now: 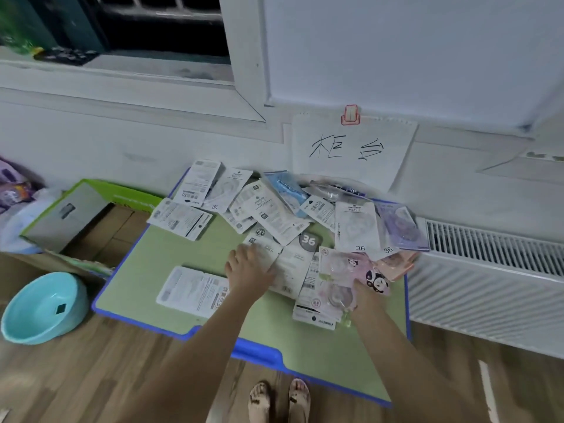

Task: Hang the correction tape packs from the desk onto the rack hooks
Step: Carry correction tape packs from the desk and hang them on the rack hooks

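At the far left a pale blue plastic basin (45, 306) sits tilted on the wooden floor (91, 377), and behind it an open cardboard box (88, 221) with a green flap stands against the white wall. Next comes the desk (171, 270), green-topped with a blue rim, its near edge running diagonally down to the right. A single white correction tape pack (190, 290) lies face down near the desk's left front, apart from the rest. Just right of it the left hand (248, 270) lies palm down with fingers spread loosely and flat, pressing on a white pack (268, 257) at the edge of the heap; it grips nothing that can be seen. The heap of correction tape packs (290, 209) spreads across the back and right of the desk, overlapping so much that a count is not possible, and most print is too blurred to read beyond the number 36 on several. Further right the right hand (364, 296) is curled around a fan of packs (338, 279), pink and white with a panda print, the thumb on top; how many it holds is unclear, since its fingers are hidden under them. Above, a paper sign (351, 148) with handwritten characters is clipped to the wall by a red clip (350, 115). At the right a white radiator (488, 276) runs out of frame. Two feet in sandals (279, 401) are cut off at the bottom edge.
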Tool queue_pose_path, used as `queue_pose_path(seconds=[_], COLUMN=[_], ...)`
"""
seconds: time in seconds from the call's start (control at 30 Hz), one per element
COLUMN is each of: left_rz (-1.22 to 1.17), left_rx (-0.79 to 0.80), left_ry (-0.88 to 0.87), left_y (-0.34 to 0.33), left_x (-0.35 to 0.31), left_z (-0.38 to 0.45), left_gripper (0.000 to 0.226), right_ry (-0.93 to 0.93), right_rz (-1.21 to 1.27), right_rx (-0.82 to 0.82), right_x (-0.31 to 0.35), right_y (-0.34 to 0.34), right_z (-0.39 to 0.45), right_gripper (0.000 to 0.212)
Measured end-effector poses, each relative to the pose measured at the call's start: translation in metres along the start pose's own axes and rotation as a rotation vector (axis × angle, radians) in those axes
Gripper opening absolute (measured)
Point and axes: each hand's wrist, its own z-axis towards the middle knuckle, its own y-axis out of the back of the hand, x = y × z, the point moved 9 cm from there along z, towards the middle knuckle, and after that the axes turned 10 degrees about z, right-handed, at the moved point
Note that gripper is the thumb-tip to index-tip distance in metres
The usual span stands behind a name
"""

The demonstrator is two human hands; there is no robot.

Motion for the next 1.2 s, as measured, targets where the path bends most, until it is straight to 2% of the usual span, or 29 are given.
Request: queue_pose_path(seconds=[0.13,0.23,0.37,0.43,0.57,0.63,0.7,0.73,0.83,0.93,1.03,1.1,1.2], left_rz=[0.011,-0.082,-0.279,-0.501,-1.179,-1.336,-1.416,-1.417,-1.378,-1.285,-1.14,-1.064,-0.994], left_rx=[-0.007,-0.016,0.031,0.111,0.342,0.463,0.622,0.685,0.77,0.854,0.912,1.006,1.137], left_ry=[-0.069,-0.159,-0.184,-0.167,-0.039,-0.002,-0.097,-0.16,-0.269,-0.359,-0.427,-0.531,-0.67], left_y=[-0.004,0.007,0.037,0.049,0.067,0.066,0.07,0.072,0.082,0.078,0.066,0.057,0.048], left_x=[-0.001,0.0,0.014,0.026,0.037,0.035,0.022,0.015,0.006,-0.002,-0.011,-0.026,-0.051], left_z=[-0.005,-0.019,-0.037,-0.042,-0.053,-0.052,-0.05,-0.049,-0.047,-0.048,-0.059,-0.085,-0.138], left_gripper=[0.067,0.053,0.043,0.04,0.028,0.022,0.034,0.04,0.034,0.039,0.021,0.02,0.028], right_ry=[0.043,0.063,-0.04,-0.079,0.009,0.041,0.058,0.07,0.088,0.117,0.17,0.212,0.32], right_rz=[0.085,0.062,0.261,0.313,0.107,0.082,0.088,0.089,0.163,0.275,0.356,0.406,0.501], right_rx=[-0.103,-0.128,-0.043,-0.005,0.103,0.162,0.234,0.257,0.273,0.304,0.29,0.234,0.16], right_x=[-0.004,-0.003,-0.008,-0.012,-0.007,-0.006,-0.009,-0.009,-0.021,-0.034,-0.047,-0.055,-0.062], right_y=[0.017,0.031,0.032,0.031,0.018,0.007,-0.007,-0.014,-0.022,-0.024,-0.007,0.017,0.067], right_z=[-0.014,-0.036,-0.066,-0.074,-0.098,-0.11,-0.12,-0.127,-0.143,-0.166,-0.195,-0.215,-0.25], right_gripper=[0.022,0.015,0.008,0.005,0.016,0.018,0.024,0.029,0.054,0.045,0.031,0.024,0.041])
